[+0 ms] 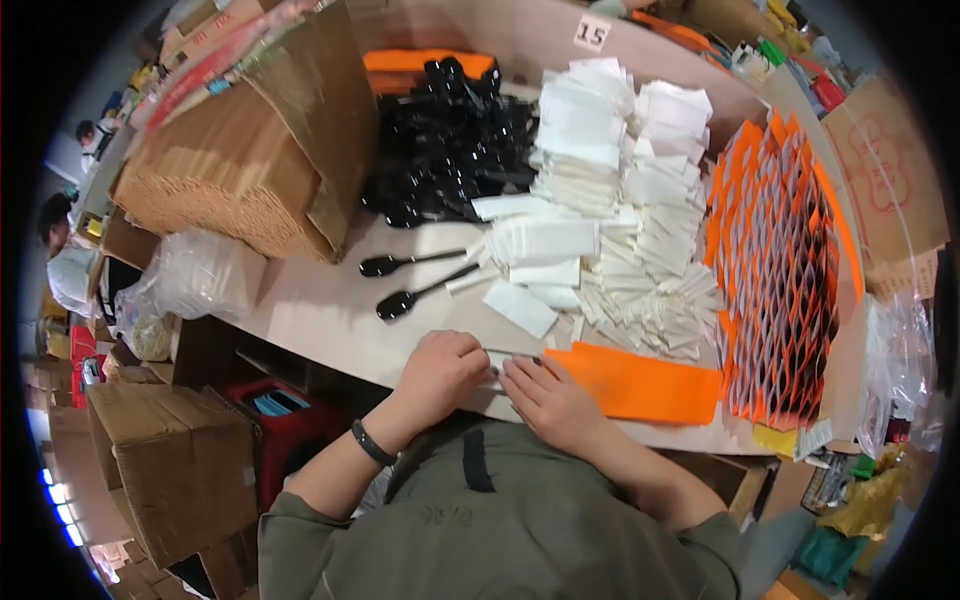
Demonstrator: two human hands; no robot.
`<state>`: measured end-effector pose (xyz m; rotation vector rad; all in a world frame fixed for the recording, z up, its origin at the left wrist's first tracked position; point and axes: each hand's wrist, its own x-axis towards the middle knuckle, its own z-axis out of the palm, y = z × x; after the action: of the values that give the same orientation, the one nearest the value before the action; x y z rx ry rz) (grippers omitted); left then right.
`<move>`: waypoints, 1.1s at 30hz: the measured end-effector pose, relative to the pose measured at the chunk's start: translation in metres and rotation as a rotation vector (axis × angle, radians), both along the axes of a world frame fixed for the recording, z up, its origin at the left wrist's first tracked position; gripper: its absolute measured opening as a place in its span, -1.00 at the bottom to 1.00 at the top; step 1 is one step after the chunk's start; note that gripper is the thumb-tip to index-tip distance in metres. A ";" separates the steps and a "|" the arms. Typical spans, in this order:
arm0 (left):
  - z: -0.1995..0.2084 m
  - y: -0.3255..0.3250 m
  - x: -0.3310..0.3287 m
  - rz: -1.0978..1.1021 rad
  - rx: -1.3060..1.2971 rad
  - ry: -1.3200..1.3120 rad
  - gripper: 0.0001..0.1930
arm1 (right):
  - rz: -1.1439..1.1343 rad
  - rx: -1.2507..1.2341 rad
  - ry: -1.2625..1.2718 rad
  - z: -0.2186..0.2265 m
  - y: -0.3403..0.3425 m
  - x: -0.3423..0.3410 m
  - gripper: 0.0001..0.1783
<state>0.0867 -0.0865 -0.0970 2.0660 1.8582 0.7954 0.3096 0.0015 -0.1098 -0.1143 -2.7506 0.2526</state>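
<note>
At the table's front edge my left hand (440, 368) is closed, its fingertips pinching a small white slip (496, 362). My right hand (556, 404) faces it from the other side, with its fingertips on the same slip; the fingers cover most of it, so its exact kind is unclear. Just beyond my right hand lies a flat orange sleeve (650, 382). Two black spoons (398, 303) rest on the table past my left hand. Stacks of folded white napkins (545, 243) spread out ahead, with a heap of black spoons (445, 140) to their left.
A torn cardboard box (320, 110) packed with thin wooden sticks (225, 185) stands at the left. On the right are fanned-out orange sleeves (775, 270) beside the raised table rim. An open carton (170, 460) and a red stool (290, 430) stand below at the left.
</note>
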 end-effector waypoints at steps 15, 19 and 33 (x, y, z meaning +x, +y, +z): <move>0.168 0.057 -0.230 0.741 0.096 0.565 -0.79 | -0.105 -0.168 -0.076 0.001 -0.006 0.025 -0.57; 0.173 0.038 -0.224 0.862 0.230 0.546 -0.71 | -0.057 -0.312 -0.042 -0.013 0.008 0.032 -0.55; 0.020 -0.038 -0.085 0.307 -0.542 -0.381 -0.90 | -0.154 -0.182 -0.141 0.008 0.015 0.035 -0.53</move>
<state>0.0021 -0.1247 -0.0767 1.2305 1.9160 0.6044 0.3447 0.0165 -0.1022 -0.4052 -2.8334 0.4685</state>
